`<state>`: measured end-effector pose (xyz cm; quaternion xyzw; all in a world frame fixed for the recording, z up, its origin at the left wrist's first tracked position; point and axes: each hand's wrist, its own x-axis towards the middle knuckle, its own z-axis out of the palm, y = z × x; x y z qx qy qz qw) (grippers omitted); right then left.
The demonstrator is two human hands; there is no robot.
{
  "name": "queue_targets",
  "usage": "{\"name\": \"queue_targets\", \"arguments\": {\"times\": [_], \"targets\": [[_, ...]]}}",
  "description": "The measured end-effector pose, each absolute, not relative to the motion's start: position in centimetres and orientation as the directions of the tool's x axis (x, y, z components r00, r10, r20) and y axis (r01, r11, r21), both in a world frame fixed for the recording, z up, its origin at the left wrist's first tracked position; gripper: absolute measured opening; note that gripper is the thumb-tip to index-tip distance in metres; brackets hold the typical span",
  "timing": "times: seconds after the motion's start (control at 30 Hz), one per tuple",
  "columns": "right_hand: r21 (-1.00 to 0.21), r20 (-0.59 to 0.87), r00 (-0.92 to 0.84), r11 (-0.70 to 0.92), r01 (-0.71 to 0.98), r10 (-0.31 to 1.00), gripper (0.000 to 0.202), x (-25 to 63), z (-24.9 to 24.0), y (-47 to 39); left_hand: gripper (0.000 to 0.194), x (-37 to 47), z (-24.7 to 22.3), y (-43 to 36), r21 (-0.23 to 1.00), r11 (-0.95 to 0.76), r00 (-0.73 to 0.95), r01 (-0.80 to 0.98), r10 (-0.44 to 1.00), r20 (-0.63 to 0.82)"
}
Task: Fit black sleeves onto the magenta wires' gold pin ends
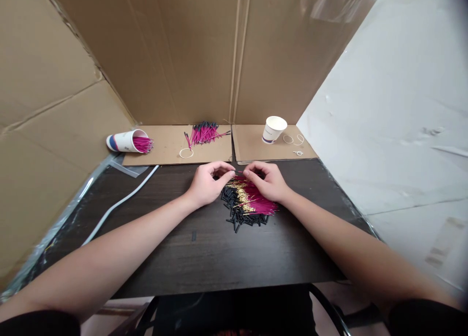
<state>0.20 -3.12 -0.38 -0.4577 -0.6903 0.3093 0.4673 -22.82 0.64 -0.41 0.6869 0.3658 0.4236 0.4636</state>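
your right hand (269,181) pinches a pink wire (240,171) just short of the cardboard (250,150)'s near edge; your left hand (209,184) is narrow at its tip, can't tell gripping what. wire pile (260,200) and black tubes (237,218) lie back from the table (219,265)'s front edge.

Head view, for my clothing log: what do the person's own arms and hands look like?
The left hand and right hand are bare, with no gloves or watch visible. Both forearms are uncovered; black cloth sleeves show at the bottom corners.
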Motion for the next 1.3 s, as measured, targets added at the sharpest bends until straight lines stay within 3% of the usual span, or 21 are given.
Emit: {"name": "queue_targets", "arguments": {"times": [0.37,0.9,1.07,1.3], "targets": [[-0.854,0.347,-0.145,0.376,0.359,0.927,0.034,0.2,-0.2,-3.2,0.02,-22.8,-0.5,0.7,0.948,-0.301,0.366,0.105,0.898,0.245],[-0.859,0.334,-0.154,0.367,0.358,0.93,0.03,0.3,-0.4,-3.1,0.022,-22.9,-0.3,0.6,0.953,-0.287,0.379,0.095,0.896,0.232],[-0.799,0.462,-0.092,0.458,0.389,0.882,0.023,0.3,0.1,-3.1,0.035,-22.8,-0.1,0.4,0.965,-0.259,0.379,0.043,0.898,0.224],[-0.788,0.483,-0.009,0.439,0.431,0.876,0.026,0.2,1.6,-3.9,0.025,-22.8,-0.1,0.3,0.935,-0.334,0.372,0.118,0.888,0.27]]}}
